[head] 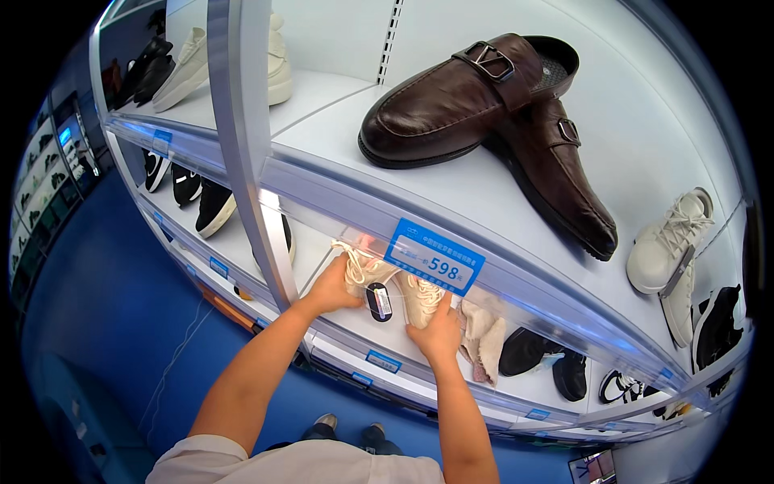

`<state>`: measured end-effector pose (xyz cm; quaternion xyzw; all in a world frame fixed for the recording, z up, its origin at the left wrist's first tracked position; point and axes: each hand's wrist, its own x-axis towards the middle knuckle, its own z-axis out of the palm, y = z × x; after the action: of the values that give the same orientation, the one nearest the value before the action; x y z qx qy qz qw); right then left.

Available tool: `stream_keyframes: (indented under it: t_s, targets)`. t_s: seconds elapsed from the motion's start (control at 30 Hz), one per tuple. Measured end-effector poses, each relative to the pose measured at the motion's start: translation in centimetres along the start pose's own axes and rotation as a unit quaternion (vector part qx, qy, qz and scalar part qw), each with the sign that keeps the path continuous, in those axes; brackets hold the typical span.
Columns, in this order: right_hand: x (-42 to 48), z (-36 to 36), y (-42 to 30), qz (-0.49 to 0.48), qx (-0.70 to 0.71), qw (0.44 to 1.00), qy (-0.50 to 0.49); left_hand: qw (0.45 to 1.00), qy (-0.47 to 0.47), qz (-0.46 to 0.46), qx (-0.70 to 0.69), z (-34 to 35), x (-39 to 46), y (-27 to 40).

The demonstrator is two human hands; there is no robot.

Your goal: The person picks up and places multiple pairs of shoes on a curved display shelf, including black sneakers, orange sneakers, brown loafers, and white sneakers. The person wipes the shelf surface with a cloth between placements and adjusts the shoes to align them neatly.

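On the lower shelf sits a pair of cream lace-up shoes. My left hand [334,285] grips the left shoe [361,264] by its outer side. Around the right shoe [420,300], my right hand [439,330] is closed, its thumb at the toe. A black oval hang tag [380,302] with a printed label dangles between the two shoes. The upper shelf's edge and a blue price tag [435,256] cover the rear parts of the shoes. Just right of my right hand lies a crumpled beige cloth [482,336].
Dark brown buckled loafers [459,109] rest on the upper shelf above my hands. A metal upright [242,121] stands left of them. Black shoes [525,351] sit beyond the cloth, and white lace-up shoes [668,242] at the upper right. A thin cable [175,357] crosses the blue floor.
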<state>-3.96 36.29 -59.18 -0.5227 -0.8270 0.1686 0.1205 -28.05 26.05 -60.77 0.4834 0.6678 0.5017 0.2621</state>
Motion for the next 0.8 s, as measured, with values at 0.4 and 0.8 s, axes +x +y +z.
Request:
stream_keyframes:
  t_s: [0.4, 0.8]
  targets:
    - [-8.8, -3.1, -0.1, -0.081, 0.055, 0.985, 0.139, 0.999, 0.017, 0.018, -0.023, -0.1, -7.8, 4.5]
    - [-30.1, -0.4, 7.1, 0.036, 0.141, 0.971, -0.191, 0.975, -0.213, -0.012, 0.061, 1.2, -27.4, 2.6]
